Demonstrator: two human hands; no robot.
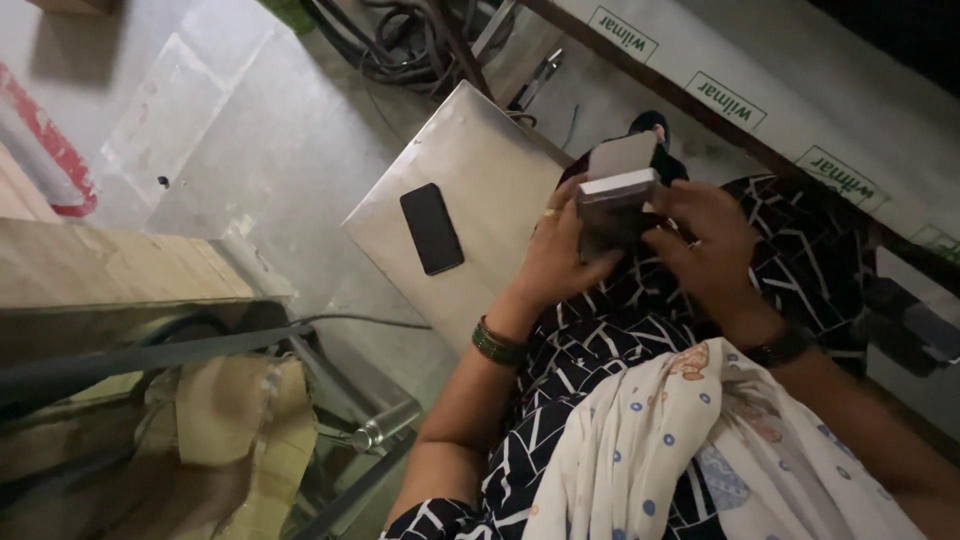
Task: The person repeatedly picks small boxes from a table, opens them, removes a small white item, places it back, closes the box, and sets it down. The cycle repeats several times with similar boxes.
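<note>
Your left hand (560, 255) and your right hand (705, 250) are both wrapped around a small grey box (612, 205), held up over your lap, right of the middle of the view. The left hand grips its left side with the fingers curled round the edge; the right hand clasps the right side, thumb across the front. The box's flap (622, 155) stands open at the top, tilted away from you. You wear a ring on each hand, a green bangle (497, 343) on the left wrist and a dark watch (783, 347) on the right.

Just left of the box lies a flat metal table (470, 170), tilted in the view, with a black phone (431, 228) lying face down on it, apart from your hands. Your lap is covered by black cloth with white lines (610, 330), and a white cloth with blue dots (660, 450) lies over it at the near side.

Far behind the table, dark cables (400, 45) coil on the grey floor (260, 140). At the near left sit crumpled cardboard (235, 430) and a wooden board (110, 265). A pale beam (760, 90) runs along the far right.
</note>
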